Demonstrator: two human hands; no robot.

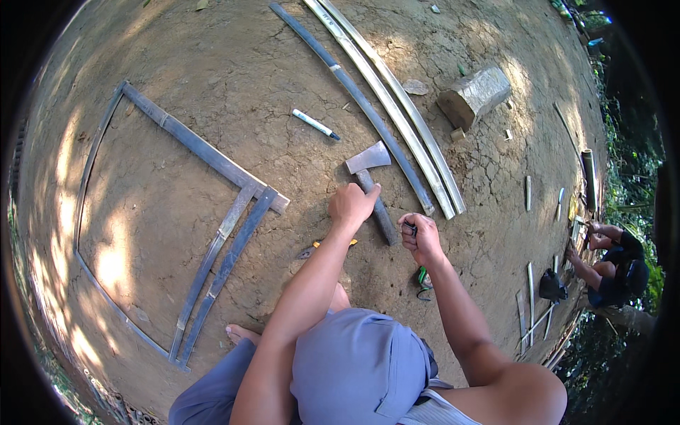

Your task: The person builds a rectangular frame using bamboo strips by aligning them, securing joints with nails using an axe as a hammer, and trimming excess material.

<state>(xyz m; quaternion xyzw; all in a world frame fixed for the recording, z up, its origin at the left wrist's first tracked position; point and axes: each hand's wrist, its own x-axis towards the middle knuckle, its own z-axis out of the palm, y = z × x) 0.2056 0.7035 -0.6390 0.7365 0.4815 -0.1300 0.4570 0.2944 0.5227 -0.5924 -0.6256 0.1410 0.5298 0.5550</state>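
Observation:
My left hand (352,203) is closed at the wooden handle of a hatchet (368,157), its thumb lying over the handle just below the head. The hatchet lies on the dirt with its handle slanting down to the right. To the right of the handle's end, my right hand (423,239) is closed around a small dark thing (409,228); the fingers hide most of it. A white marker with a dark end (315,124) lies beyond my left hand. A yellow and black tool (307,251) is partly covered by my left forearm.
Split bamboo strips (368,92) lie beyond the hatchet, near a wood block (474,97). Bamboo pieces (202,152) form a bent frame at left. A green object (424,278) lies by my right forearm. Another person (616,265) crouches at far right near sticks and a black bag (552,285).

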